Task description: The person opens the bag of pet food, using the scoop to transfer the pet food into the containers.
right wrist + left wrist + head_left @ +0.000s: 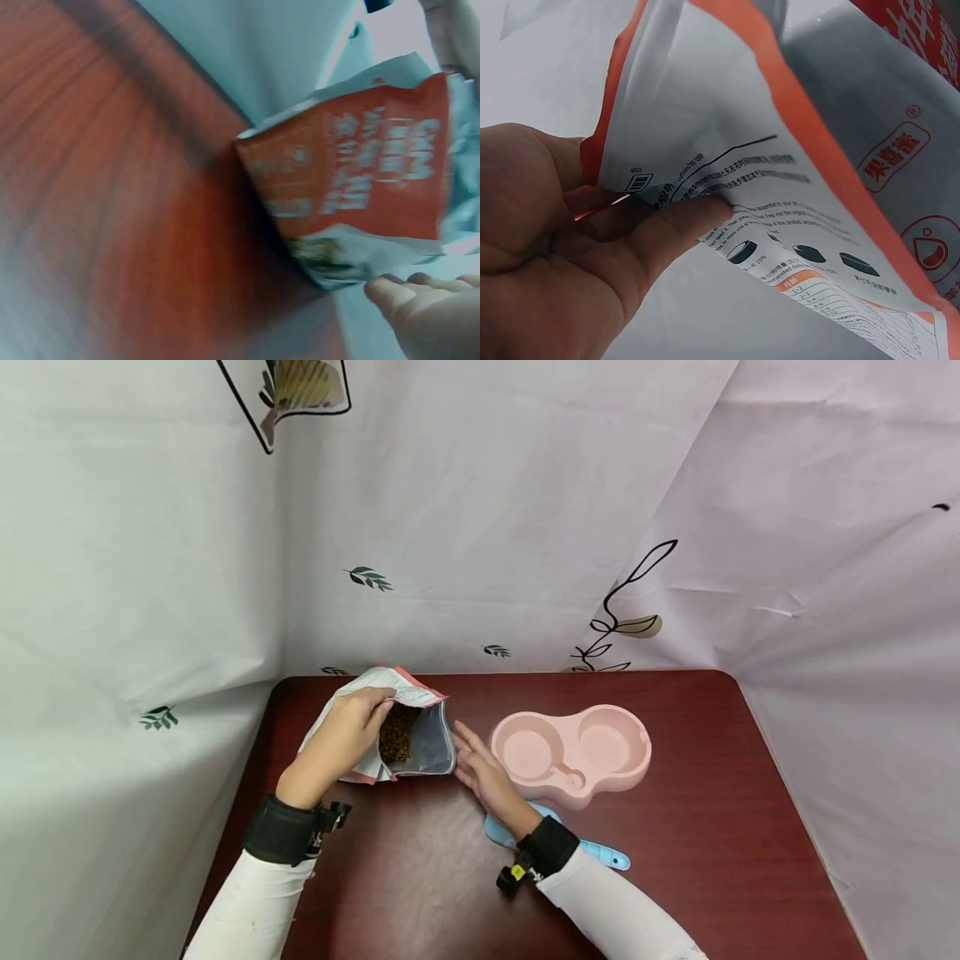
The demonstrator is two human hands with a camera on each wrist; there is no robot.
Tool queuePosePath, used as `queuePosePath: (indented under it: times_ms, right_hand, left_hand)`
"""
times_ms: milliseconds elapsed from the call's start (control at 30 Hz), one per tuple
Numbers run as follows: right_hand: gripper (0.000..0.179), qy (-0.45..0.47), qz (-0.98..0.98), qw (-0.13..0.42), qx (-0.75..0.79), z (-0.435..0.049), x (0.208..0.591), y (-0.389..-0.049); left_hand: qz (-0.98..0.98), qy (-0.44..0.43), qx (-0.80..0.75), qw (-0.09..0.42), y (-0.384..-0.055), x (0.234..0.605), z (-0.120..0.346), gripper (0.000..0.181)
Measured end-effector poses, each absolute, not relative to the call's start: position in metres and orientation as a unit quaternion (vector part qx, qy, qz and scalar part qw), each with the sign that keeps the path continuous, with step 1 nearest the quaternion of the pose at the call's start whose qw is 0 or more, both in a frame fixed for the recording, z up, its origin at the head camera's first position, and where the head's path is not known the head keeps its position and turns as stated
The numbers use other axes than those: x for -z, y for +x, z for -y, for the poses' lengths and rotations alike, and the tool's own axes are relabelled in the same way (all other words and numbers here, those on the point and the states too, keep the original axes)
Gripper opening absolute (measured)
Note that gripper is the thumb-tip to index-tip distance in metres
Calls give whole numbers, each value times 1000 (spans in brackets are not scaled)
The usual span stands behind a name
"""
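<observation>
A white bag with red-orange edges (437, 739) lies on its side with its mouth open to the right, showing brown kibble (396, 739) in its silvery inside. My left hand (351, 727) grips the upper edge of the mouth; in the left wrist view, thumb and fingers pinch the printed panel (727, 172). Beside the lower right corner of the mouth is my right hand (486, 778), its fingers extended and fingertips right at the rim. The right wrist view shows the bag's orange printed front (360, 161) beyond that hand.
A pink double pet bowl (572, 727) sits right of the right hand. Under the right forearm lies a light blue scoop (606, 856), partly covered. The dark red table (712, 827) meets a white patterned cloth (465, 527) behind it.
</observation>
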State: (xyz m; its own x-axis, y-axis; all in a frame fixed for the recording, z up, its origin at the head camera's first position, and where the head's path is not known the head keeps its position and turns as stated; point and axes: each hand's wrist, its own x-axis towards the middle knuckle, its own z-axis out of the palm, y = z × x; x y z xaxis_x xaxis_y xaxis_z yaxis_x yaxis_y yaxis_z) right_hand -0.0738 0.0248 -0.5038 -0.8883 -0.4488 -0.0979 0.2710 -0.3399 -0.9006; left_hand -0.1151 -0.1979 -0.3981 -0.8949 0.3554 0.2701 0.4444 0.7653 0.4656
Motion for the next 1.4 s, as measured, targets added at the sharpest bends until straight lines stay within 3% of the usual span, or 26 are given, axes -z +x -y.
queuePosePath:
  times_ms: [333, 433, 667, 833, 1167, 1400]
  right_hand:
    - [46, -179, -700, 167, 671, -96, 472, -67]
    - [47, -219, -785, 108, 569, -119, 471, -60]
    - [50, -359, -878, -94, 301, -178, 489, -37]
    - [45, -372, -882, -164, 237, -210, 506, -21]
    - [38, -344, -902, -160, 205, -237, 537, 7]
    - [56, -321, -927, -98, 170, -232, 567, 19]
  left_hand:
    - [941, -202, 264, 62, -117, 398, 201, 28]
    - [941, -202, 266, 53, -118, 398, 202, 30]
    - [937, -205, 278, 50, -117, 396, 204, 31]
    - [934, -207, 285, 56, -116, 396, 205, 30]
    - [937, -194, 285, 45, -112, 398, 206, 31]
    - [940, -190, 279, 49, -111, 401, 206, 31]
